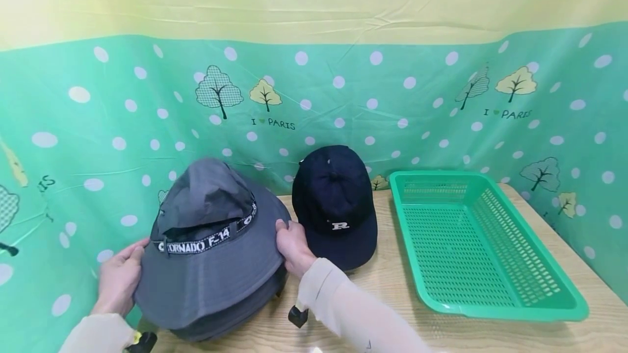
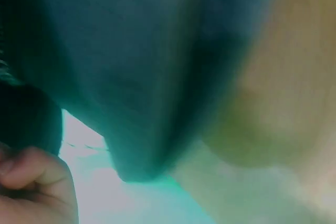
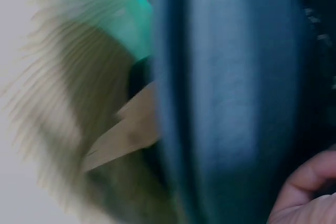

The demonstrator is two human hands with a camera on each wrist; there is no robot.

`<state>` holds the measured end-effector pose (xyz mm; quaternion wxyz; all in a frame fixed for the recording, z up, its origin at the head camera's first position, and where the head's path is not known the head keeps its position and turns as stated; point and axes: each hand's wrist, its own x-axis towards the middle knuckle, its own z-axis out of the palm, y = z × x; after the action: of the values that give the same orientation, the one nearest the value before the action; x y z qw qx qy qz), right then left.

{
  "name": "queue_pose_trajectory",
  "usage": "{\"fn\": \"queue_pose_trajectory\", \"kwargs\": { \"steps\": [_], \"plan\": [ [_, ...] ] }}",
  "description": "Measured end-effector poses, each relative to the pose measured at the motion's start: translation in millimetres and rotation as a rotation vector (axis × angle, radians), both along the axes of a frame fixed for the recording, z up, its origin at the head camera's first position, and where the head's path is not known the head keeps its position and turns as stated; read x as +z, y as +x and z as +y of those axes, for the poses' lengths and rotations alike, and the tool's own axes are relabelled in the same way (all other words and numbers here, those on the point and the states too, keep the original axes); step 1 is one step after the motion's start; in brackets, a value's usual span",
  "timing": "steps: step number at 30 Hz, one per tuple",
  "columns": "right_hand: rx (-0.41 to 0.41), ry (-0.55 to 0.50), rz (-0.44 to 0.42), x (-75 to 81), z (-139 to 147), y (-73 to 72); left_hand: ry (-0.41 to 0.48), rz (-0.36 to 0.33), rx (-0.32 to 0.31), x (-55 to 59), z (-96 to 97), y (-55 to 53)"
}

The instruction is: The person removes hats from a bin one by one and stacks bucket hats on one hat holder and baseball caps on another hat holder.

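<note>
A grey bucket hat (image 1: 216,266), its dark band lettered "TORNADO F-14", is tilted on the left of the table. Directly below its brim shows a second grey brim (image 1: 230,317). My left hand (image 1: 120,277) grips the hat's brim at the left side. At the opposite edge, my right hand (image 1: 293,245) pinches the brim with the thumb on top. Both wrist views show the grey brim (image 3: 226,98) close up and blurred. A tan, pointed flat piece (image 3: 128,132) sticks out beside it in the right wrist view.
Just right of my right hand, a black baseball cap (image 1: 333,189) with a white "R" leans near the curtain. A green plastic basket (image 1: 490,309) stands on the wooden table (image 1: 387,293) at the right. A green, patterned curtain (image 1: 343,91) hangs behind and at both sides.
</note>
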<state>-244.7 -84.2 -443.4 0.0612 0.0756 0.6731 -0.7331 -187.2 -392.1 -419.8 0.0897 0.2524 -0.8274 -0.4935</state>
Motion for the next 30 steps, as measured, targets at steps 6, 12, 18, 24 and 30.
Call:
{"fn": "queue_pose_trajectory", "kwargs": {
  "steps": [6,12,18,24,30],
  "plan": [
    [-0.015,0.179,0.057,-13.7,-1,-0.3,-0.222,0.088,-0.109,-27.3,1.2,-3.8],
    [-0.067,0.441,0.134,-24.7,-6,-2.5,-0.512,0.181,-0.219,-40.9,-0.1,-9.2],
    [-0.098,0.568,0.186,-35.6,-10,-5.0,-0.662,0.168,-0.308,-47.4,-7.4,-17.1],
    [-0.107,0.489,0.184,-41.3,-9,-8.8,-0.691,0.121,-0.360,-45.4,-9.7,-21.9],
    [-0.075,0.385,0.096,-44.6,-9,-6.2,-0.703,0.093,-0.380,-43.3,-9.8,-20.4]
  ]
}}
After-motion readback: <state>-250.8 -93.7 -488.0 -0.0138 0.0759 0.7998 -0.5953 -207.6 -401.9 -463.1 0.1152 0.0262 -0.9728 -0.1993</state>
